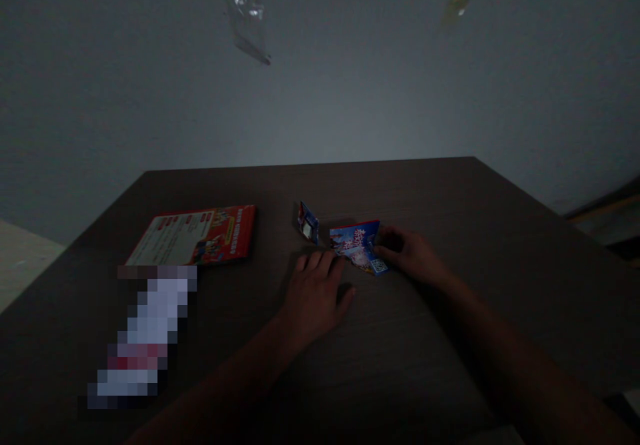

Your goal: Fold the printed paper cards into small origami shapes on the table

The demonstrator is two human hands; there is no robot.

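A blue printed leaflet (357, 246) with folds and a small square code at its lower right lies near the middle of the dark table. My right hand (407, 251) pinches its right edge between thumb and fingers. Beside its lower left corner, my left hand (317, 295) rests palm down with the fingers apart, the fingertips close to or on that corner. A smaller folded blue piece (308, 222) stands partly upright just beyond my left fingers, touched by neither hand.
A red and white printed packet or booklet (195, 237) lies at the left on the brown table (425, 191). Nearer to me is a pixelated pale object (155, 325). A grey wall rises behind the table, with clear plastic and yellowish tape on it.
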